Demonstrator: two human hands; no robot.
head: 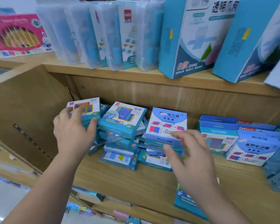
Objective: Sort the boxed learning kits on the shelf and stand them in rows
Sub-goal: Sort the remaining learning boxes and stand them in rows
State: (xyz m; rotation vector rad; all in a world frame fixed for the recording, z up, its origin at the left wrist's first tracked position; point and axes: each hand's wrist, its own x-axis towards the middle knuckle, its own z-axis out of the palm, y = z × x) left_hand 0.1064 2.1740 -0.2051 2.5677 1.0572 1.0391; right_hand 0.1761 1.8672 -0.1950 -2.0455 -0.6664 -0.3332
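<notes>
Nearest, the right hand (189, 151) hovers, fingers spread, just over the red-and-blue kit (167, 123) topping the jumbled pile (120, 143) at the left end of the shelf (225, 178); contact is too blurred to tell. Farther in, the left hand (74, 126) grips the orange-fronted kit (83, 109) in the far left corner. Sorting looks barely begun: the next move calls for lifting one kit clear and standing it beside the upright row (255, 147) rightward.
</notes>
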